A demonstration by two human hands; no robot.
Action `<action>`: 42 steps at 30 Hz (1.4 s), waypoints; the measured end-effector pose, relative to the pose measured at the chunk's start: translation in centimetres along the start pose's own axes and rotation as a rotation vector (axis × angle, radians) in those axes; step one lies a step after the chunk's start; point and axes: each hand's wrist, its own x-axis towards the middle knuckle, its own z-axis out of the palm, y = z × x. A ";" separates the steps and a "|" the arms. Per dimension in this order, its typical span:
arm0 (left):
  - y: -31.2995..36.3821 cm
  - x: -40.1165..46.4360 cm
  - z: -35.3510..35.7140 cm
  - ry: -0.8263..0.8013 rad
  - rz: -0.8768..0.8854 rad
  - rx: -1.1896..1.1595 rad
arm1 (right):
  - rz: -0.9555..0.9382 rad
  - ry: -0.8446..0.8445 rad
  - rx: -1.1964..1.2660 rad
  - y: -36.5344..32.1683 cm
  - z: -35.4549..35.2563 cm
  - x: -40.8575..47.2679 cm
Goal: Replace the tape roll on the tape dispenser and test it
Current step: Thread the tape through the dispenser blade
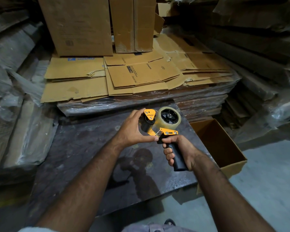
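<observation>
— Head view first: where's the tape dispenser (159, 129)?

— Held up in both hands above a dark, mottled table (84, 148), roughly mid-frame. It has a yellow metal frame and a black pistol handle, and it's tilted so the handle slants down toward the person.

— Is a roll on it?

— Yes, a clear tape roll (169, 118) sits on the black hub at the upper right of the frame, its open side facing the camera.

— How is it gripped?

— The right hand (179, 151) is clenched around the black handle, fingers wrapped fully round it. The left hand (136, 128) curls around the front end — fingertips up by the yellow plate over the black roller, thumb pressed to the frame's underside near the handle.

— Can you see a loose tape end?

— I can't tell; the tape is transparent and small at this range.

— What's nearby?

— An open cardboard box (224, 146) stands just beside the table's right edge, on the grey floor. Beyond the table is a plastic-wrapped stack topped with flattened cartons (124, 77), and behind that stand upright cardboard boxes (77, 25). Wrapped bundles (13, 97) of cardboard line the left side, with more stacked on the right.
</observation>
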 end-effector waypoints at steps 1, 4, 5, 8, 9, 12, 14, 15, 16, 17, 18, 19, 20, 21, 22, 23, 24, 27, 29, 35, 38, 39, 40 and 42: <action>-0.1 0.0 0.0 0.002 0.002 -0.001 | -0.001 0.001 -0.002 0.0 0.0 0.1; 0.0 -0.1 0.0 0.009 0.013 -0.020 | -0.004 -0.005 -0.002 0.0 0.1 0.1; 0.0 0.0 -0.1 0.013 0.019 -0.024 | -0.007 -0.005 -0.003 0.0 0.1 0.1; -0.3 0.3 -0.4 0.017 0.027 -0.035 | -0.010 0.001 -0.008 0.0 0.1 -0.1; -0.3 0.4 -0.6 0.012 0.031 -0.038 | -0.012 0.001 -0.005 0.0 0.1 -0.1; -0.4 0.5 -0.7 0.002 0.042 -0.060 | -0.016 0.000 -0.002 0.0 0.0 -0.2; -0.5 0.6 -0.8 0.018 0.039 -0.082 | -0.012 0.002 -0.011 0.1 -0.1 -0.3; -0.7 0.7 -0.8 0.031 0.032 -0.100 | -0.009 0.002 -0.018 0.2 -0.2 -0.4; -0.9 0.8 -0.9 0.044 0.020 -0.118 | -0.006 0.001 -0.028 0.3 -0.2 -0.6; -1.0 0.8 -1.0 0.045 0.005 -0.136 | -0.002 0.002 -0.037 0.4 -0.3 -0.7; -1.1 0.8 -1.0 0.036 -0.012 -0.149 | 0.002 0.004 -0.043 0.6 -0.3 -0.8; -1.2 0.8 -0.9 0.024 -0.020 -0.157 | 0.006 0.007 -0.043 0.7 -0.2 -0.8; -1.2 0.7 -0.8 0.012 -0.021 -0.159 | 0.008 0.009 -0.039 0.8 -0.3 -0.9; -1.1 0.6 -0.6 0.001 -0.016 -0.161 | 0.009 0.010 -0.034 1.0 -0.4 -1.0; -1.0 0.6 -0.4 -0.012 -0.016 -0.165 | 0.010 0.011 -0.032 1.1 -0.5 -1.0; -1.1 0.7 -0.3 -0.033 -0.023 -0.168 | 0.011 0.013 -0.034 1.2 -0.6 -1.1; -1.1 0.7 -0.3 -0.059 -0.038 -0.173 | 0.011 0.013 -0.037 1.2 -0.7 -1.2; -1.2 0.8 -0.5 -0.110 -0.135 -0.375 | 0.005 0.018 -0.043 1.5 -1.0 -1.2; -0.8 0.8 -0.5 -0.049 -0.220 -0.556 | -0.004 0.026 -0.049 1.6 -1.2 -1.1; -0.1 0.5 -0.6 0.246 -0.322 -0.714 | -0.044 0.129 -0.191 1.8 -1.5 -0.4; 0.4 0.5 -0.9 0.259 -0.322 -0.715 | -0.103 0.216 -0.308 2.3 -1.4 0.4; 0.5 0.4 -1.0 0.255 -0.319 -0.710 | -0.127 0.253 -0.341 2.6 -1.3 0.7; 0.5 0.2 -1.1 0.246 -0.318 -0.702 | -0.151 0.293 -0.372 2.9 -1.2 1.0; 0.1 -0.4 -1.0 0.229 -0.325 -0.686 | -0.213 0.387 -0.436 3.4 -1.0 1.8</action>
